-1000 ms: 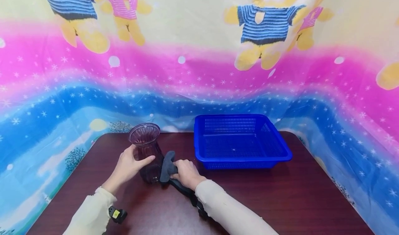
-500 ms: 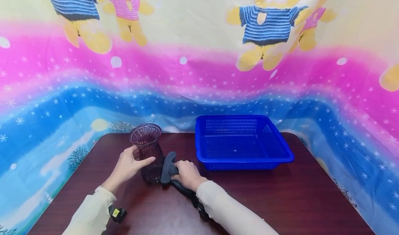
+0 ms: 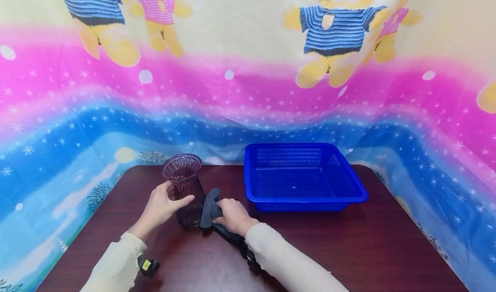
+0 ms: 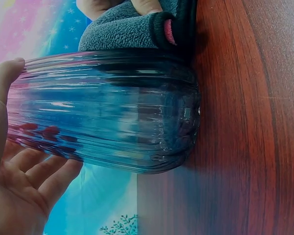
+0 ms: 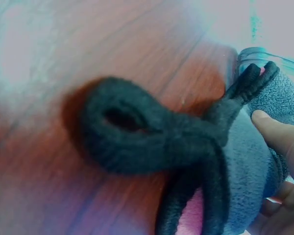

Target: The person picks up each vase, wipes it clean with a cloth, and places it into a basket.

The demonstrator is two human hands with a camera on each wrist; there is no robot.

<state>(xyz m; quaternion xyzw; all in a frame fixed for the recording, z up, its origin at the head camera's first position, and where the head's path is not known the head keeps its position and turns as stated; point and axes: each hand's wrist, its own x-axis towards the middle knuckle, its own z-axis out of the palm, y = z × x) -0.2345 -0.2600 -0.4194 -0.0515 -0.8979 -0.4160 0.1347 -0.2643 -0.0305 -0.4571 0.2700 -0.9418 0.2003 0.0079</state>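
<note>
A purple-tinted, ribbed glass vase [image 3: 187,203] with a flared rim stands on the table, leaning slightly. My left hand [image 3: 158,206] grips its side, the thumb in front and the fingers round the far side; in the left wrist view the fingers show through the glass. My right hand [image 3: 234,216] holds a bunched grey cloth [image 3: 210,210] against the vase's lower right side. In the right wrist view the cloth [image 5: 245,166] has black edging, a pink patch and a loop of edging that trails on the table. Part of the right hand's grip is hidden.
A blue plastic basket [image 3: 306,206] with perforated walls sits at the back right of the dark red-brown wooden table [image 3: 329,249]. Behind it hangs a printed curtain [image 3: 232,98] with bears and snowflakes. Small black devices are strapped at both wrists.
The whole head view shifts slightly to the right. Both hands, the vase and the cloth keep nearly the same places relative to one another.
</note>
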